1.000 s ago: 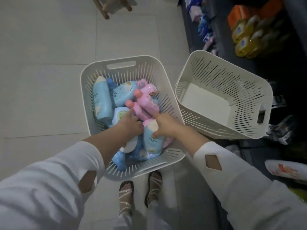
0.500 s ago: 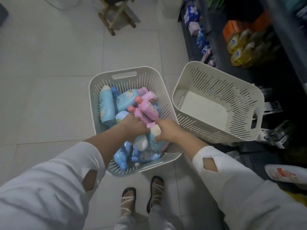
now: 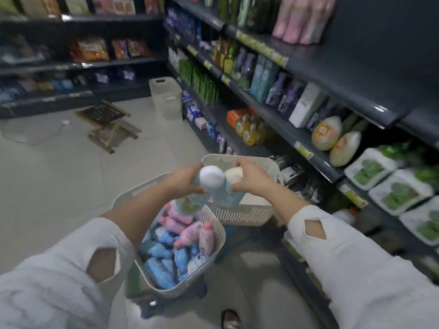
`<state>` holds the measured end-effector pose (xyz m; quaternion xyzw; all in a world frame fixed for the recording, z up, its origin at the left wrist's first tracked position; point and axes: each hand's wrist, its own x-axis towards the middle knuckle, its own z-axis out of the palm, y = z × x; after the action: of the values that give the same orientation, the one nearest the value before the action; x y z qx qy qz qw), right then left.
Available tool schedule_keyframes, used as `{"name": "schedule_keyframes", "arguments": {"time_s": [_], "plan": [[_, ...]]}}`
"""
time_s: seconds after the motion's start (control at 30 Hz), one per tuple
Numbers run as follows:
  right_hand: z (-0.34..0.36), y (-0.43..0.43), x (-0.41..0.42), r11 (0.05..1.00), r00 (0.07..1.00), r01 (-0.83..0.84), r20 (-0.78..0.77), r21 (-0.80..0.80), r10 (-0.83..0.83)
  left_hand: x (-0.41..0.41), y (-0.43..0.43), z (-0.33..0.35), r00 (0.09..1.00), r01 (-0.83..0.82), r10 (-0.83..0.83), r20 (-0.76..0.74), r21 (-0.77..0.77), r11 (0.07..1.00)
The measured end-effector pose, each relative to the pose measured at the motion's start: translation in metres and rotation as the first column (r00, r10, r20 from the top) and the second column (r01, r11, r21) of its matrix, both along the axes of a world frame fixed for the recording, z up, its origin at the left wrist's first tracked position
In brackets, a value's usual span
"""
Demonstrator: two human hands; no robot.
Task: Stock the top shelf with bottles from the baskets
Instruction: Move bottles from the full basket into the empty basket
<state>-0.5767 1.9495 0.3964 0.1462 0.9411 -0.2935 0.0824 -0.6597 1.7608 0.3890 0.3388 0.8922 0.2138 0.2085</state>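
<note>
Two pale bottles hang side by side, touching, above the baskets: a white-capped bottle (image 3: 210,178) gripped by the left hand (image 3: 181,180), and a cream-capped bottle (image 3: 228,195) gripped by the right hand (image 3: 254,178). Below them the near basket (image 3: 219,236) holds blue and pink bottles (image 3: 166,248) — the far basket (image 3: 240,216) sits just behind it, and stocked shelves (image 3: 308,74) rise on the right

I count two hands: left hand (image 3: 183,179) and right hand (image 3: 254,176). Each grips one pale blue bottle: the white-capped bottle (image 3: 210,178) and the cream-capped bottle (image 3: 228,197). Two white baskets: the full basket (image 3: 219,236), its blue and pink bottles (image 3: 171,248) too blurred to count, and the other basket (image 3: 240,216). One wooden stool (image 3: 107,117).
</note>
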Motion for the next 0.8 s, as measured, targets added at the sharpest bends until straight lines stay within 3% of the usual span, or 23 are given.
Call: {"name": "schedule_keyframes", "arguments": {"time_s": [0.27, 0.53, 0.8], "plan": [[0.125, 0.083, 0.125, 0.936, 0.914, 0.350, -0.207, -0.032, -0.349, 0.067, 0.120, 0.117, 0.980, 0.186, -0.197, 0.006, 0.314, 0.931], [0.194, 0.167, 0.289, 0.715, 0.626, 0.677, -0.376, -0.172, -0.683, 0.184, 0.257, 0.187, 0.886, 0.429, -0.462, -0.032, 0.434, 0.793], [0.247, 0.234, 0.464, 0.495, 0.302, 0.833, -0.546, -0.248, -0.781, 0.347, 0.369, 0.245, 0.730, 0.598, -0.677, -0.094, 0.566, 0.567]]}}
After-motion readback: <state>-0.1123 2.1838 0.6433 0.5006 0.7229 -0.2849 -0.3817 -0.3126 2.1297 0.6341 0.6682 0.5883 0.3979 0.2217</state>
